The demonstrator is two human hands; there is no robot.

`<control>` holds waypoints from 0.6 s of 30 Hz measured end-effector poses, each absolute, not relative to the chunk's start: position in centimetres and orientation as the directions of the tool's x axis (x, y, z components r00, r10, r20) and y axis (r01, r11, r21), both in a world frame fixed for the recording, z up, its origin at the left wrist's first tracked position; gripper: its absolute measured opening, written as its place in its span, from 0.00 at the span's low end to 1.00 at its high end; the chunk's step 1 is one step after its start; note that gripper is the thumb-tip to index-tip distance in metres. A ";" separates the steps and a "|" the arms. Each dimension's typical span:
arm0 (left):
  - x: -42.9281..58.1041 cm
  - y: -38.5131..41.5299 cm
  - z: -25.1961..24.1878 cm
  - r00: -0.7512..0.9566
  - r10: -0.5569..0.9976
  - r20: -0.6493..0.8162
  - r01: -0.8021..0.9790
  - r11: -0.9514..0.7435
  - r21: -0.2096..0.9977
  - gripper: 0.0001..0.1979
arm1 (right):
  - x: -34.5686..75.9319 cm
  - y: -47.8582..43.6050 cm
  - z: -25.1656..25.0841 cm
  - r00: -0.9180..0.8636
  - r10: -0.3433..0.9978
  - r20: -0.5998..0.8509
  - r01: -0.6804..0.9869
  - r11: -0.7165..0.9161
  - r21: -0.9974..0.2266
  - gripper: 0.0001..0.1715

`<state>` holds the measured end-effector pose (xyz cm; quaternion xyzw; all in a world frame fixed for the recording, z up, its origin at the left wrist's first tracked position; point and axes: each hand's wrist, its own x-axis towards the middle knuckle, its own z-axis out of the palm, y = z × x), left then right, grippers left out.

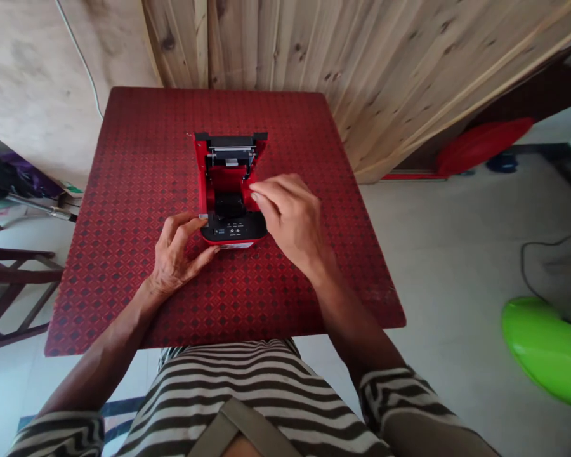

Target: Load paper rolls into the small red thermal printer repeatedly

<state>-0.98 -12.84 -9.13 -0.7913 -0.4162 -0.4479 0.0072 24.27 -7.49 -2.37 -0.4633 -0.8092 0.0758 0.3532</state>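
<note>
Small red printer (231,190) sits near the middle of the table (137,158), which has a red diamond-pattern cloth. Its lid is flipped up and back, so the paper bay shows, w/ a black front panel and buttons facing the person.

Left hand (174,254) rests on the cloth at the printer's front-left corner; thumb and forefinger touch that corner, grip loosely apart, bracing rather than clamping anything. Right hand (290,216) comes in from the right, over the printer's right side; fingertips (257,193) are bunched together at the red inner edge of the open bay. They look pinched on that edge or on a small red part there, but can't tell which: the hand hides the contact.

Both forearms bare, striped sleeves at the elbows, striped shirt at the bottom of view.

Around: wooden plank wall (361,63) behind the table, dark chair frame (14,279) at left, bright green plastic thing (547,349) on the floor at right, red object (480,143) by the wall base further back.
</note>
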 end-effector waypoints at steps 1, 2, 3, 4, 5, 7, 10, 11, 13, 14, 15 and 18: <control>-1.0 -12.9 -9.1 0.255 0.658 0.709 0.667 -0.650 0.364 0.30 | 23.7 -6.4 -1.5 -0.428 0.809 0.403 0.707 0.578 -0.407 0.13; -1.0 -12.9 -9.2 0.258 0.663 0.703 0.669 -0.647 0.365 0.31 | 22.9 -5.3 -0.9 -0.516 0.809 0.282 0.722 0.587 -0.365 0.13; -1.0 -13.0 -9.2 0.262 0.667 0.697 0.670 -0.646 0.365 0.31 | 22.1 -4.3 -0.4 -0.575 0.803 0.156 0.738 0.592 -0.324 0.12; -0.9 -13.0 -9.2 0.267 0.669 0.694 0.670 -0.646 0.365 0.32 | 21.3 -3.4 -0.1 -0.611 0.790 0.042 0.751 0.596 -0.286 0.12; -0.9 -13.1 -9.2 0.272 0.669 0.692 0.670 -0.648 0.363 0.32 | 20.5 -2.7 0.1 -0.629 0.776 -0.054 0.760 0.598 -0.254 0.13; -0.9 -13.1 -9.3 0.281 0.670 0.687 0.668 -0.650 0.361 0.32 | 19.2 -1.7 0.3 -0.635 0.753 -0.171 0.770 0.603 -0.206 0.15; -0.9 -13.1 -9.3 0.284 0.682 0.674 0.671 -0.644 0.368 0.31 | 18.3 -1.1 0.3 -0.647 0.725 -0.237 0.762 0.628 -0.159 0.16; -0.9 -13.1 -9.4 0.284 0.684 0.672 0.672 -0.642 0.369 0.31 | 18.3 -1.1 0.4 -0.653 0.718 -0.241 0.755 0.638 -0.148 0.16; -0.9 -13.1 -9.4 0.288 0.685 0.669 0.675 -0.641 0.365 0.31 | 18.5 -1.2 0.5 -0.667 0.707 -0.233 0.743 0.655 -0.141 0.15; -0.9 -13.1 -9.4 0.291 0.684 0.669 0.678 -0.641 0.360 0.31 | 18.7 -1.4 0.6 -0.672 0.707 -0.219 0.739 0.659 -0.139 0.15; -0.9 -13.1 -9.4 0.294 0.683 0.668 0.679 -0.641 0.356 0.31 | 18.8 -1.6 0.7 -0.671 0.714 -0.199 0.741 0.659 -0.134 0.15; -0.8 -13.1 -9.3 0.297 0.678 0.673 0.675 -0.647 0.354 0.31 | 19.4 -2.4 1.0 -0.646 0.759 -0.088 0.763 0.636 -0.119 0.15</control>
